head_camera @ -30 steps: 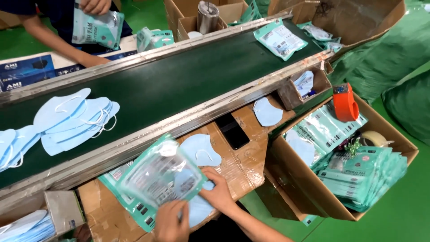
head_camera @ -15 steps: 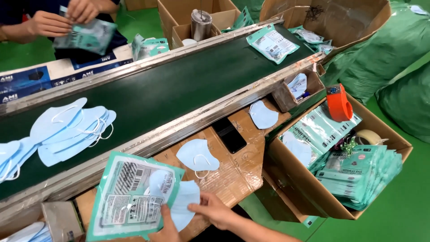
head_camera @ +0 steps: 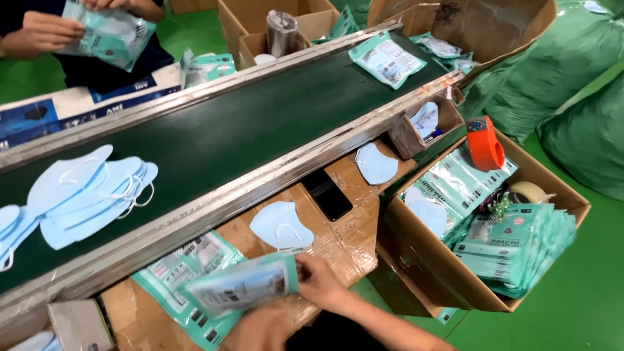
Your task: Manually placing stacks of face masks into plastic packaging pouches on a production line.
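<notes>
Right hand (head_camera: 320,281) grips one pouch (head_camera: 242,286); two loose masks (head_camera: 281,225) nearby

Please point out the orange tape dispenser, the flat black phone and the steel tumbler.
Orange tape dispenser (head_camera: 485,144), head view, middle of its body.
Flat black phone (head_camera: 328,194), head view, centre of its screen.
Steel tumbler (head_camera: 282,34), head view, its side wall.
</notes>
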